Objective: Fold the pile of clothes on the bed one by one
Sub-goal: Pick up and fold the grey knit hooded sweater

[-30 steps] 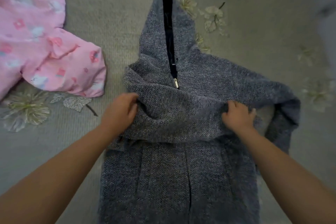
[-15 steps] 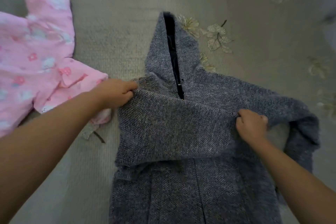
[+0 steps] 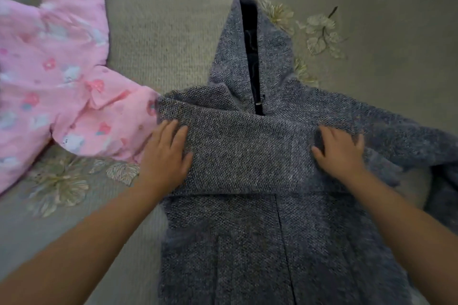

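While both hands lie flat with fingers spread, we note no pinching grip at all: the left hand [image 3: 165, 153] presses the left end of the folded sleeve [image 3: 238, 153], and the right hand [image 3: 339, 151] presses its right end. That sleeve lies as a band across the chest of the grey hooded jacket [image 3: 247, 242], which rests face up on the bed [image 3: 161, 39], hood [image 3: 250, 49] pointing away from us and zip closed. The other sleeve [image 3: 409, 138] trails out to our right, not yet folded in. We judge the step in hand to be smoothing down the first sleeve fold. The next move calls for freeing the right hand, taking the trailing sleeve and laying it across the chest likewise. A pink flowered garment [image 3: 62, 77] lies just left, touching the jacket's shoulder; it appears unfolded and awaits its turn.
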`<act>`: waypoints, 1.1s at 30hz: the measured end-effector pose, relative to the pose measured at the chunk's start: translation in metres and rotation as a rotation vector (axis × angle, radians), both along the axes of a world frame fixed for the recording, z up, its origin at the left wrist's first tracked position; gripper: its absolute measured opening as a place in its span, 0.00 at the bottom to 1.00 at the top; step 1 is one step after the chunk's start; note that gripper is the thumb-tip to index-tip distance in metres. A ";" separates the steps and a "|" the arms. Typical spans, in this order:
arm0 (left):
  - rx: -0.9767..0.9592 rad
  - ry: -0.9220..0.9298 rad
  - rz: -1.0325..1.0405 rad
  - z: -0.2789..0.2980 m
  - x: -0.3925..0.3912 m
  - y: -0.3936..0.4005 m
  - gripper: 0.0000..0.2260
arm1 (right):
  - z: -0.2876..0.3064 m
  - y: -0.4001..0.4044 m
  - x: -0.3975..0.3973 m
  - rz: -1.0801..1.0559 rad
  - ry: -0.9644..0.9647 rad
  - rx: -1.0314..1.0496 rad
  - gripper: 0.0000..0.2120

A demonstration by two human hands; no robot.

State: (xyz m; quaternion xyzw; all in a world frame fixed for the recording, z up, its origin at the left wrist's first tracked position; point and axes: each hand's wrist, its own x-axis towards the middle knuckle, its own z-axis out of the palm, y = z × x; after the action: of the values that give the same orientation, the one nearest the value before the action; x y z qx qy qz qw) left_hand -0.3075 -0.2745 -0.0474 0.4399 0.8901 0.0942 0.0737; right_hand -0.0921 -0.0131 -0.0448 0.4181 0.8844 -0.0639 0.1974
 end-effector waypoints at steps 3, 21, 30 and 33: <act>0.044 -0.354 0.456 -0.014 0.016 -0.013 0.27 | -0.010 -0.003 0.007 -0.057 -0.041 0.004 0.27; 0.134 -0.146 0.483 -0.017 0.037 -0.028 0.16 | -0.019 0.012 -0.026 -0.101 -0.047 -0.128 0.26; -0.195 0.086 0.060 -0.011 -0.019 0.032 0.22 | -0.017 0.024 0.027 -0.648 0.094 -0.011 0.31; -0.369 0.145 0.031 -0.014 -0.046 0.044 0.15 | -0.016 0.023 0.026 -0.641 0.178 -0.007 0.24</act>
State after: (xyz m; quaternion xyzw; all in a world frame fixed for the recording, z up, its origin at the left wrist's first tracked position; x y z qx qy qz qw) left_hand -0.3539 -0.2300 -0.0609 0.4106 0.9020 -0.1013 0.0875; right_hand -0.0659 0.0104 -0.0607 0.6670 0.7215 -0.1621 0.0904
